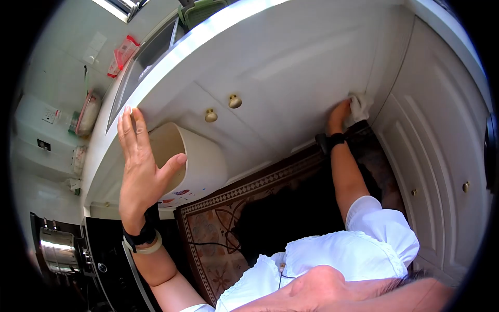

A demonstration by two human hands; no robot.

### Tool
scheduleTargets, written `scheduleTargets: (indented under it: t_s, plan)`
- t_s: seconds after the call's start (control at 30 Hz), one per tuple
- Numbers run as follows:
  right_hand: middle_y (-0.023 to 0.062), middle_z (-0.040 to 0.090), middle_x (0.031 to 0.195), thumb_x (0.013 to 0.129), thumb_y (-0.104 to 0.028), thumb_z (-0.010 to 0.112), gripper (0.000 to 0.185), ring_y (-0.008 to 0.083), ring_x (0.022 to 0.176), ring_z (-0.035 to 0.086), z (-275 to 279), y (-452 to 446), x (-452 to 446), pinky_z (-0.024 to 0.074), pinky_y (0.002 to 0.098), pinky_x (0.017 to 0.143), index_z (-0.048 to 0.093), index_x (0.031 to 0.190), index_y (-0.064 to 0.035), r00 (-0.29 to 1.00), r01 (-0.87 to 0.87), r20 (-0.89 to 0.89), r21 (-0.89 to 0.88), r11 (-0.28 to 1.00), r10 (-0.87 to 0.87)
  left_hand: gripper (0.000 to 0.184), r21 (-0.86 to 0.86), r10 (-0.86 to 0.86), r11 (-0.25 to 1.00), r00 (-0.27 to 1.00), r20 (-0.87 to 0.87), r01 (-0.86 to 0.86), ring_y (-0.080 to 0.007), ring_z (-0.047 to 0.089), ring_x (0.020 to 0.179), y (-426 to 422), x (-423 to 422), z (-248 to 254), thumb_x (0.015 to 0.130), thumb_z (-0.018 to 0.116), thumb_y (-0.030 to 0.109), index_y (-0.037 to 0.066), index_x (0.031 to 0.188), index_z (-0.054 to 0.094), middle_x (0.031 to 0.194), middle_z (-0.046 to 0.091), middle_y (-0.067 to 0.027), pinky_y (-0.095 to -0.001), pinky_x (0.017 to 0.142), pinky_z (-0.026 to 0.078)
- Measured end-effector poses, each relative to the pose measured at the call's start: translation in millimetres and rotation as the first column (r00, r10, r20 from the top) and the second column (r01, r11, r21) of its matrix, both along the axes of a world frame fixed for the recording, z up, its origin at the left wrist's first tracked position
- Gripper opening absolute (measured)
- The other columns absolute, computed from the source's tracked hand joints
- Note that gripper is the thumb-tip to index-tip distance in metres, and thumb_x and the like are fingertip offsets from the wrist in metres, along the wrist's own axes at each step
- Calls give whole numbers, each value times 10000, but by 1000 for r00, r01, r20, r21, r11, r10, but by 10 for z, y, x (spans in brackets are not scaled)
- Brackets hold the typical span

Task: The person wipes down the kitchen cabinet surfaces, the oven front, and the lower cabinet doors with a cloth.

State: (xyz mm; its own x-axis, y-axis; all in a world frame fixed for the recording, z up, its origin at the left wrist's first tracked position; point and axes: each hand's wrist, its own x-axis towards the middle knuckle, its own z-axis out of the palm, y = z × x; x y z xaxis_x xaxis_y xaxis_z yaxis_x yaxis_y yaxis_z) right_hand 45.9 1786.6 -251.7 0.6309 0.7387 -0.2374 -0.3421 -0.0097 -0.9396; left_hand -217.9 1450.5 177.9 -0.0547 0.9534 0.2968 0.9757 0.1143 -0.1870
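Note:
My left hand (139, 166) has its fingers stretched out, with the fingertips at the white counter edge (156, 78) and the thumb apart. Just beside it, a white bin (205, 161) with coloured stickers hangs or stands against the cabinet front; I cannot tell which. Low at the right, my right hand (339, 115) is closed on a whitish cloth (359, 106). That cloth lies against the lower part of the white cabinet door (301, 73), close to the inner corner. Part of the right hand's fingers is hidden by the cloth.
Two brass knobs (235, 101) stick out from the cabinet doors. Another cabinet (431, 130) closes off the right side. A patterned mat (208, 223) covers the floor, crossed by a black cable. At lower left are a stove and a steel pot (58, 250); a sink (140, 67) lies behind the counter edge.

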Motion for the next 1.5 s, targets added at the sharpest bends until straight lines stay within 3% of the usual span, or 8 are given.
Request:
scheduleTargets:
  t_s: [0.23, 0.33, 0.37, 0.5, 0.6, 1.1, 1.3, 1.5]
  plan:
    - [109, 359, 1480, 1028, -458, 286, 669, 276, 1227, 407, -902, -662, -406, 338, 379, 1054, 258, 1492, 23, 632, -372, -749, -66, 926, 200, 1175, -29, -79, 997, 997, -8, 78, -440, 9, 1488, 11, -78, -12, 775, 749, 516, -20, 1551, 49, 1589, 35, -302, -490, 1192, 133]
    - [155, 372, 1456, 924, -281, 579, 686, 290, 1248, 399, -1486, -929, -970, 339, 373, 1071, 290, 1457, 40, 741, -654, -71, -306, 692, 668, 1188, -52, -38, 998, 999, 3, 38, -448, 2, 1485, -7, -89, -5, 774, 747, 527, -9, 1553, 28, 1589, 23, -303, -490, 1194, 119]
    - [168, 318, 1506, 865, -239, 684, 756, 304, 1304, 362, -1451, -1005, -1059, 322, 368, 1099, 300, 1455, 37, 409, -685, 340, -500, 531, 847, 1173, -46, -43, 998, 999, 1, 43, -437, 9, 1489, -8, -92, 2, 771, 750, 487, -10, 1553, 30, 1591, 30, -299, -477, 1195, 116]
    - [113, 550, 1287, 925, -162, 549, 342, 257, 1149, 511, -89, -1230, -1027, 386, 383, 1041, 530, 1195, 47, 276, -884, 190, -335, 326, 942, 1170, -23, -52, 998, 999, 6, 52, -414, 15, 1496, -23, -124, -30, 755, 763, 428, -2, 1556, 26, 1596, 45, -291, -453, 1198, 112]
    - [125, 548, 1290, 987, -194, 419, 346, 284, 1195, 507, 959, -1235, -1016, 388, 459, 1063, 523, 1237, 22, 142, -440, -960, 156, 884, 240, 1215, -12, -66, 998, 998, 17, 66, -459, -6, 1481, -17, -134, -42, 743, 770, 505, -15, 1550, 25, 1582, 26, -318, -487, 1193, 131]
    - [145, 567, 1304, 1039, -312, 436, 403, 304, 1194, 550, 2970, -1449, -352, 424, 466, 1061, 517, 1309, -24, -295, -302, -371, 911, 283, 880, 1290, -14, -73, 997, 997, 0, 73, -485, -10, 1471, -48, -211, -48, 711, 767, 614, -6, 1550, 9, 1574, 24, -327, -522, 1187, 151]
    - [127, 544, 1328, 1010, -277, 537, 376, 242, 1160, 552, 2589, -1196, -93, 433, 383, 1027, 558, 1271, -8, 781, -75, -426, 661, 746, 456, 1286, -7, -71, 997, 997, 10, 71, -473, -25, 1475, -47, -197, -47, 710, 783, 581, -5, 1551, 5, 1583, 13, -311, -521, 1186, 169]
    - [147, 519, 1362, 1012, -253, 533, 460, 257, 1208, 502, 1818, -243, -34, 369, 335, 1044, 484, 1350, 55, 957, -183, 286, 487, 854, 42, 1299, -17, -63, 998, 998, 24, 63, -466, -44, 1476, -29, -162, -51, 696, 811, 529, -17, 1546, -6, 1584, -4, -310, -514, 1188, 171]
